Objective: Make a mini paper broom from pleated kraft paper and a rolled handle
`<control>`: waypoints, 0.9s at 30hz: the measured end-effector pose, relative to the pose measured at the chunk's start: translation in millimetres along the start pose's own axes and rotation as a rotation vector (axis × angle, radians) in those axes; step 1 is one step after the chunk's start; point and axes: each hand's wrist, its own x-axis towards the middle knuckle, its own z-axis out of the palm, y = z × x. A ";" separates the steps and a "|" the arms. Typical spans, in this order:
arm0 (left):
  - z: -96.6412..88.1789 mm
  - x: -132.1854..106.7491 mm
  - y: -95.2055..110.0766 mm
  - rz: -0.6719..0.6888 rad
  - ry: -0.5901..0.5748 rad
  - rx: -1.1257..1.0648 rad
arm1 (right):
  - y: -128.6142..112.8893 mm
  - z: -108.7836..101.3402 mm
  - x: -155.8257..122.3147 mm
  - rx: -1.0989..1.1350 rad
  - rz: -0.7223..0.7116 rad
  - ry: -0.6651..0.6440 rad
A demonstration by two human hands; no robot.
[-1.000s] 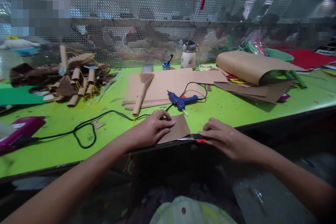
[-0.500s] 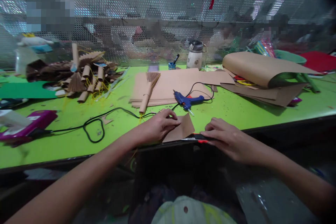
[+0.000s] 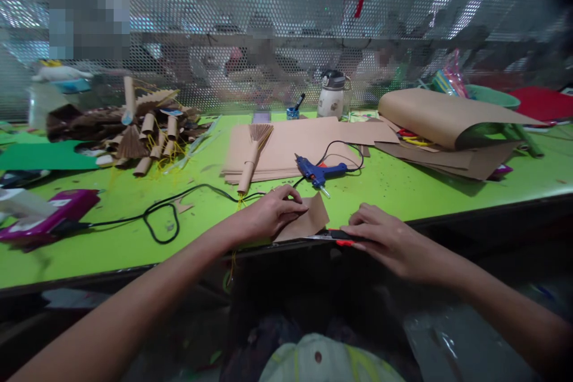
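Observation:
My left hand (image 3: 268, 215) presses down on a small brown paper piece (image 3: 308, 221) lying at the near edge of the green table (image 3: 134, 239); its fingers curl over the paper's left side. Just right of the paper, my right hand (image 3: 385, 236) rests with curled fingers on a black and red cutter (image 3: 338, 237) that lies along the table edge. A blue glue gun (image 3: 319, 172) with a black cord (image 3: 161, 215) lies just behind the paper.
A stack of brown sheets (image 3: 290, 143) carries a paper broom (image 3: 251, 155). Rolled paper brooms (image 3: 143, 131) are heaped at the left, a folded brown sheet (image 3: 439, 116) at the right. A white bottle (image 3: 332, 95) stands by the mesh wall; a magenta box (image 3: 54, 212) lies far left.
The view has shifted a little; both hands stay on the paper and cutter at the table edge. The paper's far corner now lifts slightly.

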 end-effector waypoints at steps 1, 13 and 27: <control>-0.1 0.1 0.5 0.000 0.004 0.001 | -0.2 1.1 1.7 0.003 -0.003 -0.002; 1.7 -2.2 -1.9 0.013 0.014 0.006 | -3.1 2.6 8.8 0.009 -0.021 -0.011; -3.0 -1.0 0.3 0.015 -0.043 0.003 | -10.2 6.5 10.0 0.001 -0.024 0.014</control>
